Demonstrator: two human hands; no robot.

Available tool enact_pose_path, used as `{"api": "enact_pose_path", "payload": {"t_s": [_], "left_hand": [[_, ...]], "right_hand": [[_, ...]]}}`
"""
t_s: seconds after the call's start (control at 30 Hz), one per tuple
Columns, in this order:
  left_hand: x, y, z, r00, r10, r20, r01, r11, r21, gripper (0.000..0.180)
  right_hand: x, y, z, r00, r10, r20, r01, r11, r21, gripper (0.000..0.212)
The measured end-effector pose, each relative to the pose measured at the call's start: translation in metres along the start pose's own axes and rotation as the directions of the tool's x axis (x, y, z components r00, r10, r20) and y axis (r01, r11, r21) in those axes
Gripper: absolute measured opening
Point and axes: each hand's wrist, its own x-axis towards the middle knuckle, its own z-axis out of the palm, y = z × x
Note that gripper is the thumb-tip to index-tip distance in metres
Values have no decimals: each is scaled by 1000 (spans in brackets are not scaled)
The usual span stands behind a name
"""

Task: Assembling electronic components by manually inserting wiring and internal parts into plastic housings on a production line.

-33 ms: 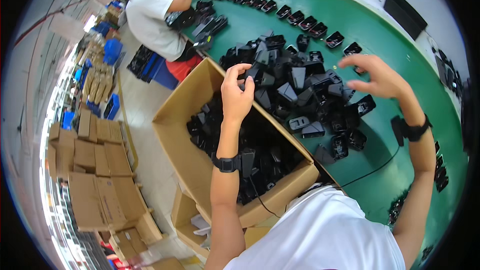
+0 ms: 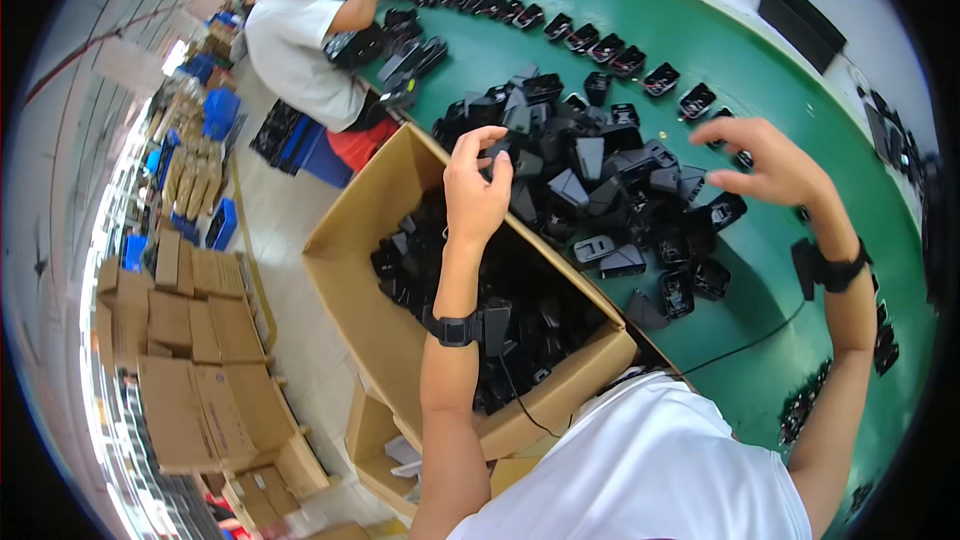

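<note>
My left hand (image 2: 477, 187) is raised over the rim of a cardboard box (image 2: 345, 255), its fingers curled with a gap to the thumb. I see nothing held in it. Dark plastic housings (image 2: 395, 275) lie in the box. Beyond the box's right edge, a heap of black and grey plastic housings (image 2: 590, 157) covers part of the green table (image 2: 770, 315). My right hand (image 2: 768, 165) hovers above the table to the right of the heap. Its thumb and fingers are apart, with nothing between them. Each wrist wears a black strap with a small device.
A co-worker in a white shirt (image 2: 300, 55) stands at the far left end of the table. Black housings with wires (image 2: 608, 48) form a row along the far side. Flattened cartons (image 2: 195, 405) are stacked on the left, and blue bins (image 2: 222, 113) stand farther back.
My right hand has shifted slightly to the right and down. My left hand stays almost where it was. The background has slid a little in the view.
</note>
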Motion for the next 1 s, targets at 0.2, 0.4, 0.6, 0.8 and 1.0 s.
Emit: {"api": "enact_pose_path", "payload": {"t_s": [0.2,0.4,0.6,0.8,1.0], "left_hand": [[9,76,74,868,357,346,-317,933,-169,23],[84,51,138,822,218,527,-473,776,418,30],[177,-13,185,699,-473,537,-291,497,817,69],[169,-14,192,787,-441,432,-225,448,866,62],[124,79,179,808,229,543,-468,809,355,42]], "right_hand": [[-132,-21,-34,960,262,-103,-273,954,-120,40],[-252,-85,-21,843,414,-345,-481,866,-138,42],[-364,-136,12,548,631,-549,-753,658,5,42],[-447,-151,40,359,699,-619,-748,612,258,40],[-465,-94,56,203,726,-657,-770,533,351,27]]}}
